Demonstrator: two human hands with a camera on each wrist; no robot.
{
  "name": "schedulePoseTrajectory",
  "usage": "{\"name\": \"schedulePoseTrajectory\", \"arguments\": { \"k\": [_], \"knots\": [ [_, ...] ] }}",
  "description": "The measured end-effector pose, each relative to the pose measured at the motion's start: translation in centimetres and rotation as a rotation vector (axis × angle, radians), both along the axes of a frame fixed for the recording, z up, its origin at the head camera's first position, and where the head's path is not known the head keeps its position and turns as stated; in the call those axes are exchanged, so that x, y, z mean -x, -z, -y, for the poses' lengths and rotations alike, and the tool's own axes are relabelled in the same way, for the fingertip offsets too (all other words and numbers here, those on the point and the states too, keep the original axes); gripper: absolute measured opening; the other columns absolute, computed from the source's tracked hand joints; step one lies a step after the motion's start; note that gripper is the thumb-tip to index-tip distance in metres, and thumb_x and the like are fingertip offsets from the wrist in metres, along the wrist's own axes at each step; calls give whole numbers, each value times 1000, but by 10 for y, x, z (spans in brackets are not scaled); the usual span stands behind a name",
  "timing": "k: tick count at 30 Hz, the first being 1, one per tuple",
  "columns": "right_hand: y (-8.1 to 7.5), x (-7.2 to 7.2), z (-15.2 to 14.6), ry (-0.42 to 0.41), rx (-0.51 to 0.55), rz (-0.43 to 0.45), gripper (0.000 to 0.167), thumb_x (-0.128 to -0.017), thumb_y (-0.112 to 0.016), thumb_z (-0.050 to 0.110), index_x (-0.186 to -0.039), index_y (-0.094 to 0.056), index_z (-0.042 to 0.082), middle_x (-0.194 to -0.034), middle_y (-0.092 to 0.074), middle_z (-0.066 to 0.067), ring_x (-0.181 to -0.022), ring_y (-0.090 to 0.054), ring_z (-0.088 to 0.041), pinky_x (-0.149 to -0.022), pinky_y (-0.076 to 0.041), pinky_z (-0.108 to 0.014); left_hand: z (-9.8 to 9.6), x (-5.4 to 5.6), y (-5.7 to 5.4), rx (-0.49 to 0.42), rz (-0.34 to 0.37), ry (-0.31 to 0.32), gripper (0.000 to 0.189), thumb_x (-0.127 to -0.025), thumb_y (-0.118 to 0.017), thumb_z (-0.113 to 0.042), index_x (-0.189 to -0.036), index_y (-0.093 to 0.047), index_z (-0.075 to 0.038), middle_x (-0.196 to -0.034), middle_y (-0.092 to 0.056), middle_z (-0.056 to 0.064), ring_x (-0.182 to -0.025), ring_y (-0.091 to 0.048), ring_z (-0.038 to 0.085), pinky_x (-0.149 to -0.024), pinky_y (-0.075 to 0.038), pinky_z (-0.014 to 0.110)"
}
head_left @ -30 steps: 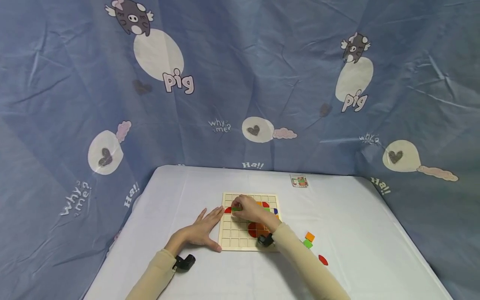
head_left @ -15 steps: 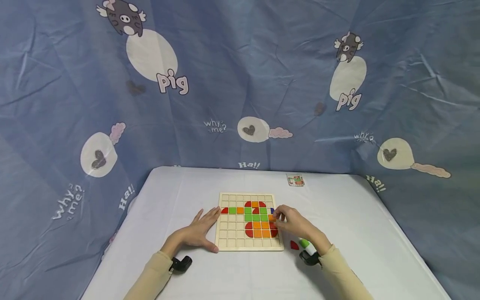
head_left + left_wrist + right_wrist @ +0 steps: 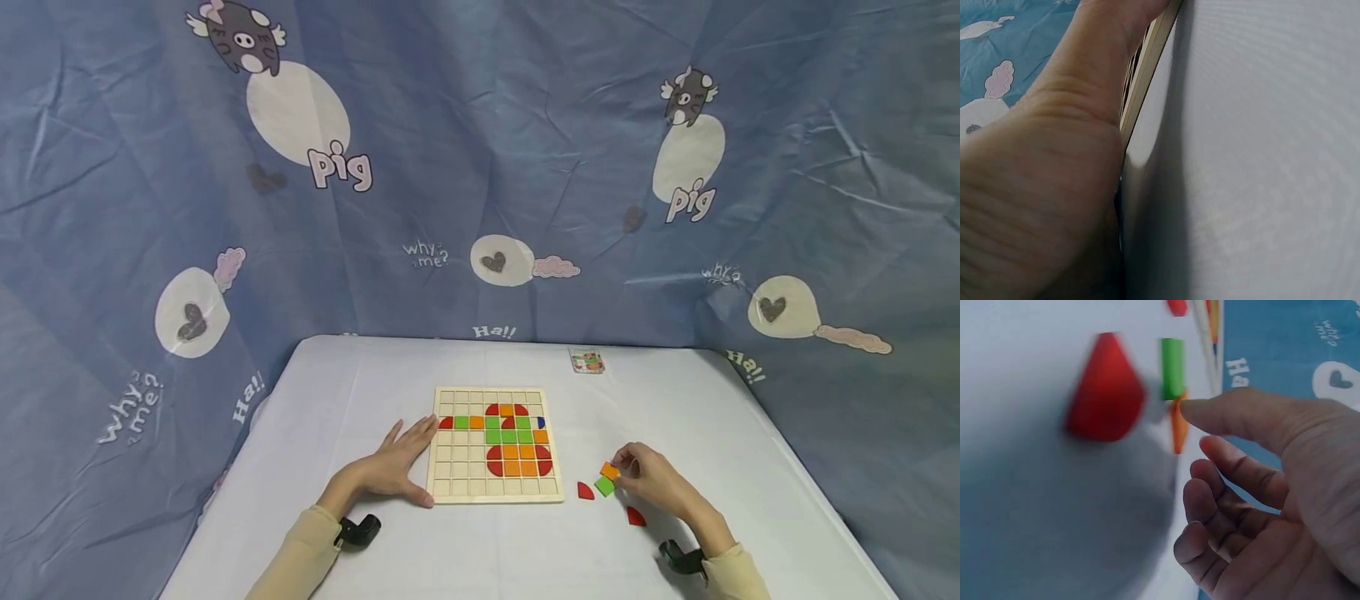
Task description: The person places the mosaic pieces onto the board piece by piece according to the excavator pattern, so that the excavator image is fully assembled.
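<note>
My left hand [image 3: 393, 465] lies spread against the left edge of a wooden grid board [image 3: 457, 487], its thumb at the lower left corner. The left wrist view shows that hand [image 3: 1054, 162] large beside the board's pale edge [image 3: 1147, 72]. Coloured tiles sit in the board's cells, mostly red, green and orange, with a blue piece at the right. My right hand [image 3: 651, 477] is at the loose tiles right of the board, thumb and index fingertips beside an orange square tile [image 3: 609, 471]. In the right wrist view the thumb tip overlaps this orange tile [image 3: 1179, 428], with the index finger apart from the thumb.
A green square tile [image 3: 604, 486] touches the orange one's corner. Red quarter-round tiles lie nearby, one left [image 3: 585, 491] and one close below the right hand [image 3: 636, 517]. A small pattern card [image 3: 587, 361] lies at the back of the white table, before a blue curtain [image 3: 420, 167].
My right hand has left the board's upper left cells, passed over its right edge and reached the loose tiles. The left hand stays at the board's edge. The view has shifted slightly.
</note>
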State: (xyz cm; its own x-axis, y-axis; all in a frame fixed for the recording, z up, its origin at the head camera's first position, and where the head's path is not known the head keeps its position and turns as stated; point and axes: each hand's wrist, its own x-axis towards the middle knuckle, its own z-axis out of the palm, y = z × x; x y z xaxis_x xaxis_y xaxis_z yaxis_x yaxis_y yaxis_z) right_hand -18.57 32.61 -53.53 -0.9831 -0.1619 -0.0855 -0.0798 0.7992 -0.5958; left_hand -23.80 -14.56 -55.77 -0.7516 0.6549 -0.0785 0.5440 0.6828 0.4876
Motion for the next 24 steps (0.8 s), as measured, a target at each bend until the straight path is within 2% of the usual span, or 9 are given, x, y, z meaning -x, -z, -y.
{"name": "schedulePoseTrajectory", "arguments": {
  "k": [7,13,19,22,24],
  "knots": [
    [10,1,0,37,-5,-4,29,-78,-79,14,-101,-61,8,-90,-58,0,-81,-52,-12,-67,-49,-23,0,0,1,7,-3,-3,129,-65,-74,-69,-155,-8,-6,-164,-5,11,-151,-5,30,-119,6,59],
    [9,0,1,19,1,-34,29,-78,-78,13,-102,-61,9,-92,-59,1,-81,-53,-10,-70,-50,-22,-1,0,4,16,9,-11,130,-64,-73,-71,-156,-5,-9,-164,-2,7,-152,-2,26,-120,8,56],
    [5,-10,1,-120,77,-11,27,-81,-70,5,-105,-61,9,-98,-64,2,-82,-54,-8,-68,-50,-20,-1,-1,5,18,9,1,130,-65,-73,-71,-156,-6,-7,-164,-2,9,-151,-3,28,-119,7,58],
    [3,-12,3,-189,75,-2,29,-80,-72,6,-106,-61,10,-102,-64,3,-85,-55,-8,-72,-50,-21,0,-1,3,13,2,0,129,-65,-74,-69,-156,-7,-7,-164,-3,10,-151,-4,29,-119,7,59],
    [2,-12,5,-206,59,2,29,-79,-74,9,-105,-62,12,-102,-63,5,-86,-55,-8,-73,-50,-21,1,-1,1,7,2,-2,129,-65,-74,-68,-156,-6,-7,-164,-3,10,-151,-4,29,-119,7,59]
  ]
}}
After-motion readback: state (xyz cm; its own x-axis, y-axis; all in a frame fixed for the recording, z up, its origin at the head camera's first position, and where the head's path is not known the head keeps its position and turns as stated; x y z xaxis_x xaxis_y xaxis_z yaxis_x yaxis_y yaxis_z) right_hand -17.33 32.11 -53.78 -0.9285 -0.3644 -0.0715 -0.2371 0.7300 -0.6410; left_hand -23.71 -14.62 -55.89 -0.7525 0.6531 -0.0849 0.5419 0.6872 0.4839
